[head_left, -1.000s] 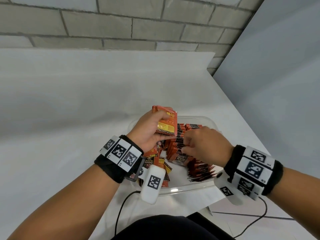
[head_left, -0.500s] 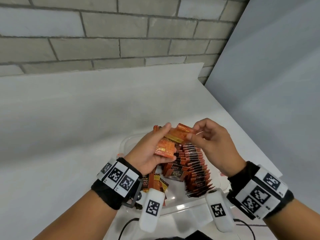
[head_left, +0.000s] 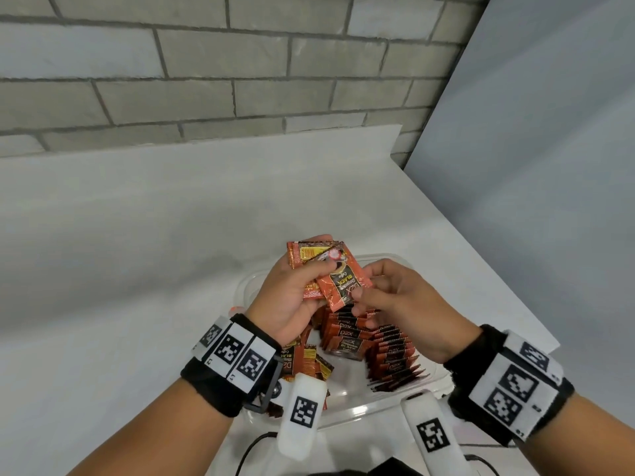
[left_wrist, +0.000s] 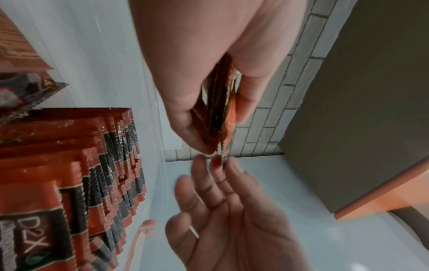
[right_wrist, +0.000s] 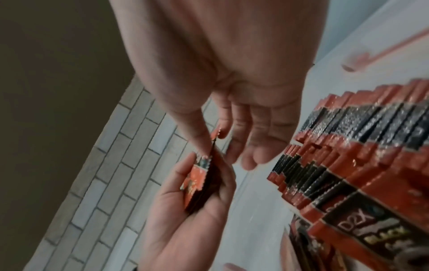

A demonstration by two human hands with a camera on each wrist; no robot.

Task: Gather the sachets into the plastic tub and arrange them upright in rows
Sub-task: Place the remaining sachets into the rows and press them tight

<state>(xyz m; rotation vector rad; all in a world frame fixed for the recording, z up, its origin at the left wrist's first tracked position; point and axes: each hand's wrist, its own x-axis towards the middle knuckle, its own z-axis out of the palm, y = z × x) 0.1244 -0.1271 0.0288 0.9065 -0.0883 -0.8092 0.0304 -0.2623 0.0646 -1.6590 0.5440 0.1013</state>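
Note:
My left hand (head_left: 292, 297) grips a small stack of orange sachets (head_left: 309, 266) above the clear plastic tub (head_left: 347, 415). My right hand (head_left: 395, 297) pinches the lower right corner of the top sachet (head_left: 340, 283), which lies skewed on the stack with its printed face up. In the right wrist view the thumb and forefinger close on that sachet's edge (right_wrist: 205, 161). In the left wrist view the stack (left_wrist: 220, 110) sits between thumb and fingers. Upright rows of sachets (head_left: 388, 352) fill the tub's middle and right. Several loose sachets (head_left: 305, 364) lie at its near left.
The tub stands near the front right corner of a white table (head_left: 137, 252). A grey brick wall (head_left: 206, 80) runs behind it and a plain grey panel (head_left: 549, 166) stands to the right. Cables hang from the wrist cameras below the tub.
My right hand left the rows in the tub and rose to the stack in my left hand. It now pinches the top sachet, which has turned face up and askew.

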